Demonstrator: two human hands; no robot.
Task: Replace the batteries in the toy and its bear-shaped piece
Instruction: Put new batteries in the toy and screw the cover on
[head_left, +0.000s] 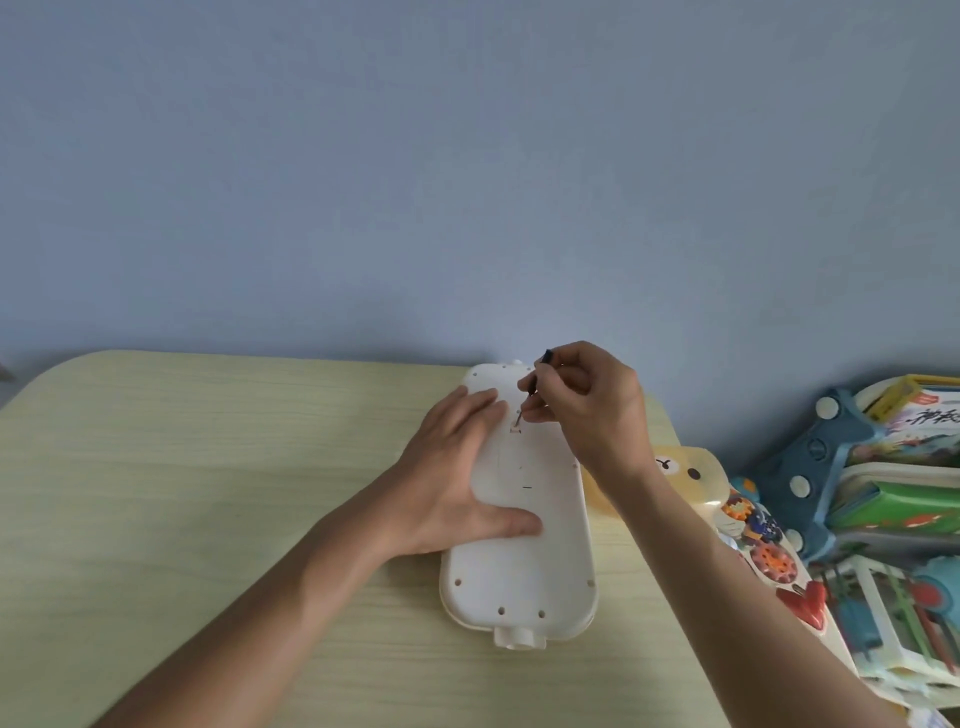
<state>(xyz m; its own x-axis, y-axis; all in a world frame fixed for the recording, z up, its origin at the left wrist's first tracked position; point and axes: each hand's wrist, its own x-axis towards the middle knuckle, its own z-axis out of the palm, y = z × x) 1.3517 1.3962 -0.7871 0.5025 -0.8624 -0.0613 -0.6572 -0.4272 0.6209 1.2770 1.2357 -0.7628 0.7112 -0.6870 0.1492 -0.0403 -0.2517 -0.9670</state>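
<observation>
Toy (519, 545) lies face-down on table (208, 467), left hand (457, 467) spread flat pinning it. Right hand (592, 405) pinches screwdriver (530, 387), tip at battery-cover screw. Looks like unscrewing; next, lift cover; bear-shaped piece (691, 475) waits beside.

White toy (524, 551) on pale yellow wood-grain table (208, 467), blue wall (467, 182).

Left hand (457, 467) flat, splayed; right hand (587, 410) pinched, fingers (540, 410) down.
</observation>
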